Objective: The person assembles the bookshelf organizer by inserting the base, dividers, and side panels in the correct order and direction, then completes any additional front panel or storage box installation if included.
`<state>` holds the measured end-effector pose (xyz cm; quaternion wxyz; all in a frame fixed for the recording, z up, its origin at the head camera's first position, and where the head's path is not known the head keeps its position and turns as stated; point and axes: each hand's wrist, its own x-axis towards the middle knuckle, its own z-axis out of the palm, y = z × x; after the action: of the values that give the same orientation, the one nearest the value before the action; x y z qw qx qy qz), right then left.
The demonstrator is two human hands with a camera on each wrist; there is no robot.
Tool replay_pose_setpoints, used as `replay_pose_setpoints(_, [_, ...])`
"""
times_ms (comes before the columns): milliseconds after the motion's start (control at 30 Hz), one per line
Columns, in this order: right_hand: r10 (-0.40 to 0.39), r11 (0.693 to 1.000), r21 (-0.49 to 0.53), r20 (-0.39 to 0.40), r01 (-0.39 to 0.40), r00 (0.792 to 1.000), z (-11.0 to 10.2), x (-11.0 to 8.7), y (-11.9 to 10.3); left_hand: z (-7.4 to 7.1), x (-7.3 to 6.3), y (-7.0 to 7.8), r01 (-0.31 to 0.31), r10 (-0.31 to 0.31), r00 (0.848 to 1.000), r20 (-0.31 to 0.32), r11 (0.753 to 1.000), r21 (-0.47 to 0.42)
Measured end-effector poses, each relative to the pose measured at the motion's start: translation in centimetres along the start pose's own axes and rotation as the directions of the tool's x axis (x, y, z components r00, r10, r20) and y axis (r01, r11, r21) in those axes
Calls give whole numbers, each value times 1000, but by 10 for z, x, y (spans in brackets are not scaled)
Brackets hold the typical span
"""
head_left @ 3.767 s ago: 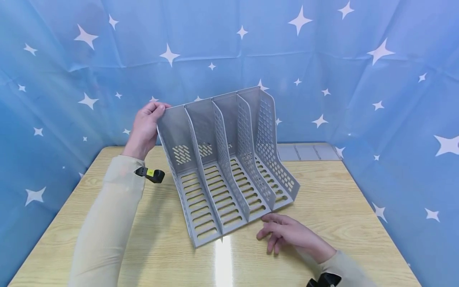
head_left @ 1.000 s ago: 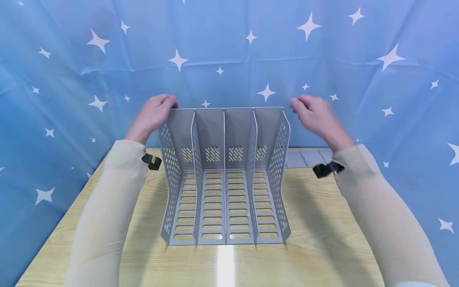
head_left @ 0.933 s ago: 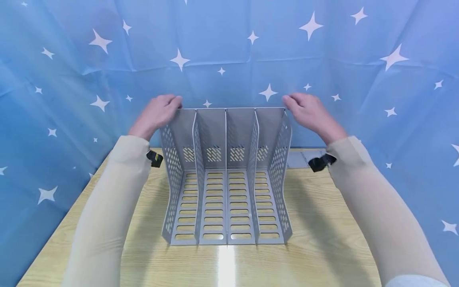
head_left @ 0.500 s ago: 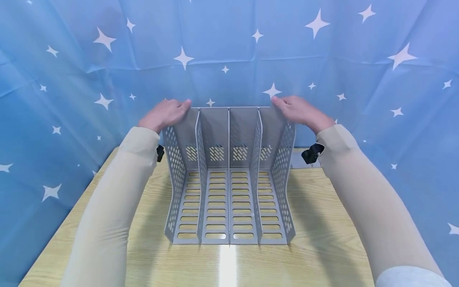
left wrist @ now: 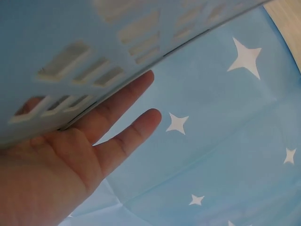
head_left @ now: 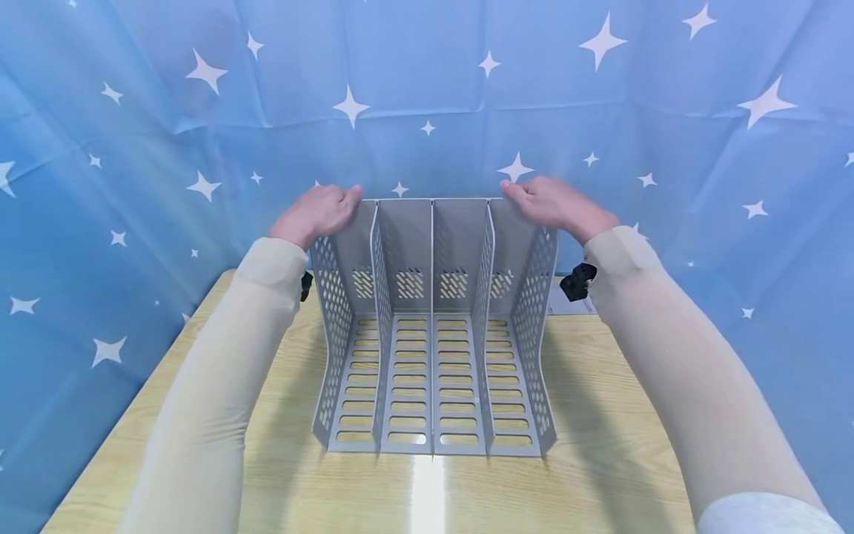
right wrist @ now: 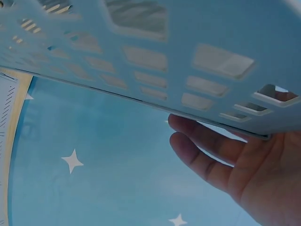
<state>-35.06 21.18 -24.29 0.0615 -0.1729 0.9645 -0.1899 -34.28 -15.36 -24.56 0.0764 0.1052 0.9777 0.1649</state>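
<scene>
Now the grey file rack (head_left: 434, 326) stands square on the wooden table (head_left: 600, 445), its slotted base pointing toward the near edge and its four compartments open to the viewer. Nearly four seconds ago it sat turned at an angle, held only at its far left corner, while the right hand lay flat on the table beside the near right corner. Since then the rack has been turned to face straight on, and over the last second both hands have slid a little inward along the top of the back wall.

Both forearms, in pale beige sleeves, reach from the near edge past the perforated side walls, one on each side of the rack. A small black clip (head_left: 577, 282) shows at the right wrist.

At the far end, the left hand (head_left: 319, 213) rests over the top left corner of the back wall, and the right hand (head_left: 557, 206) over the top right corner. Their fingers (left wrist: 120, 101) lie nearly straight behind the panel in the wrist views, palms against the top edge, not curled round it; the thumbs are out of sight.

Behind the rack hangs a blue cloth with white stars (head_left: 427, 96).
</scene>
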Motion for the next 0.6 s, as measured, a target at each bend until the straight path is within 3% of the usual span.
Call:
replay_pose_setpoints(267, [-14,999,-52,-51,12,999,2,1,-2,0,3,2,-11,11,1000,29,1000,20])
replay_pose_setpoints(433, [17,998,-67,12,-16,1000,0,-3,-2,-3,0,9,9,-14,997,76,998,66])
replay_pose_setpoints(600, [48,998,-49,73,-44,996,-3,-13,4,1,-4,22,-14,12,999,33,998,63])
